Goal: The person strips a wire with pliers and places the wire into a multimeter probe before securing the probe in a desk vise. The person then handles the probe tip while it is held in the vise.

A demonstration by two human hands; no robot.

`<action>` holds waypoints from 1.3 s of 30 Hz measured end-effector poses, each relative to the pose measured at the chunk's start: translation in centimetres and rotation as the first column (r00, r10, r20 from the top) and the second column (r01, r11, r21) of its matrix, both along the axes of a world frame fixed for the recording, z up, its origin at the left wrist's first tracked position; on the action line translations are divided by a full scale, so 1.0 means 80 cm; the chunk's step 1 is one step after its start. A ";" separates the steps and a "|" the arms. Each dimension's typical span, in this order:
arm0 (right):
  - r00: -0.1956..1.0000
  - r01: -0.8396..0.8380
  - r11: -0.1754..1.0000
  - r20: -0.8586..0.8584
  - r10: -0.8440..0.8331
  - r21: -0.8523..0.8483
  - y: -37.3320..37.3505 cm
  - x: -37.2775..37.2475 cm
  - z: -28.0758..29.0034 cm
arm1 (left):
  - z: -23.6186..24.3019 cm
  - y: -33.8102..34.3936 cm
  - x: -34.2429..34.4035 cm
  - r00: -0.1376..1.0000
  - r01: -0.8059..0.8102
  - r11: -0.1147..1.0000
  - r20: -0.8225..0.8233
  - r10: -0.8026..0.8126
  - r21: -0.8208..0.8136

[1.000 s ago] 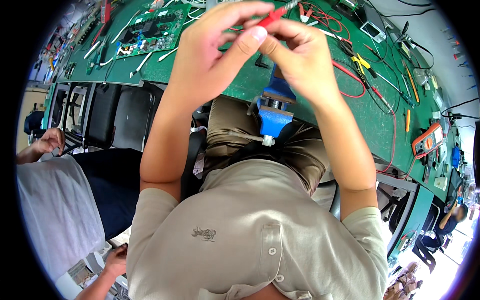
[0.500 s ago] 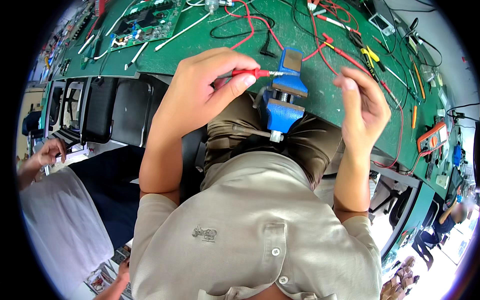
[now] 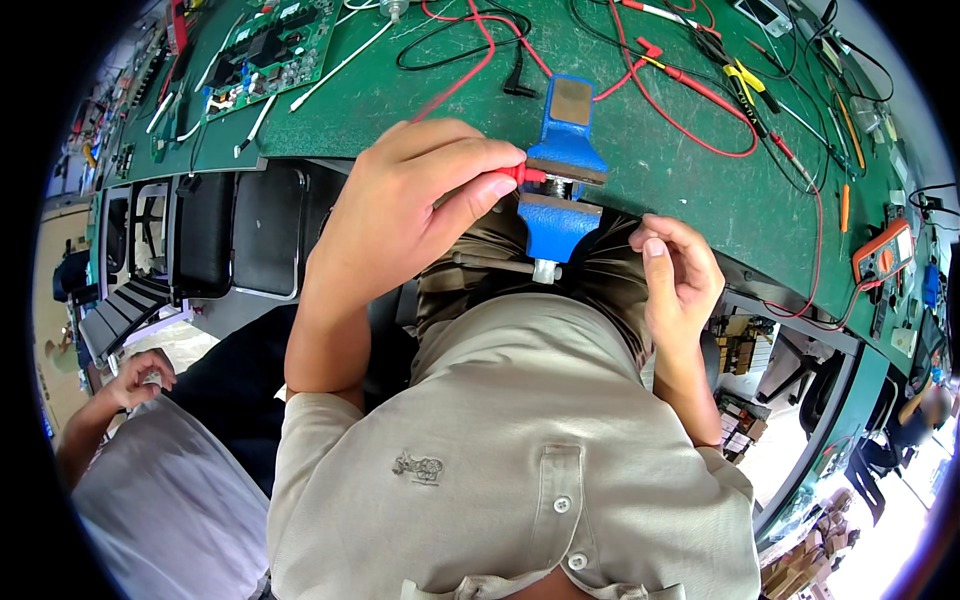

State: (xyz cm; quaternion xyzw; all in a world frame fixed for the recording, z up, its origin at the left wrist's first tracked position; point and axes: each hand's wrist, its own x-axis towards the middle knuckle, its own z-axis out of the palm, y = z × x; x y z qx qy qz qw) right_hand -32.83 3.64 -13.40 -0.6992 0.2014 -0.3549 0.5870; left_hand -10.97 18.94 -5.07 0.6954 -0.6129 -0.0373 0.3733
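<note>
Green bench (image 3: 360,110), black chairs (image 3: 268,230) — left hand (image 3: 410,205) pinches a red lead (image 3: 521,175), right hand (image 3: 682,280) half-open, empty.

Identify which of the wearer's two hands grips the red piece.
The left hand, pinching the red piece at the blue vise; the right hand, half curled, shows nothing in its grasp.

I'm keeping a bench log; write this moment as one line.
left hand pinches red plastic plug | plug end at jaw gap of blue metal bench vise | right hand loosely curled, apart from vise, nothing visible held
</note>
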 end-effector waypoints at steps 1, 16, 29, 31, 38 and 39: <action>1.000 0.000 1.000 0.000 0.000 -0.004 -0.001 0.000 0.000 | -0.005 0.001 -0.001 0.998 -0.006 1.000 -0.067 0.006 0.000; 0.998 -0.068 0.996 -0.004 0.069 0.059 0.011 0.009 -0.005 | -0.071 0.006 -0.013 0.741 0.034 0.983 -0.656 -0.146 -0.180; 0.959 -0.284 0.959 -0.019 0.284 -0.008 0.029 0.012 -0.017 | -0.080 0.001 -0.011 0.571 0.089 0.984 -0.802 -0.175 -0.152; 0.957 -0.288 0.957 -0.019 0.288 -0.016 0.033 0.013 -0.017 | -0.081 0.001 -0.011 0.553 0.092 0.985 -0.815 -0.174 -0.147; 0.965 -0.262 0.965 -0.012 0.262 0.033 0.037 0.005 -0.023 | -0.073 0.011 -0.007 0.651 0.062 0.990 -0.747 -0.135 -0.124; 0.966 -0.259 0.965 -0.009 0.260 0.043 0.036 0.004 -0.024 | -0.066 0.013 -0.003 0.692 0.050 0.992 -0.712 -0.121 -0.120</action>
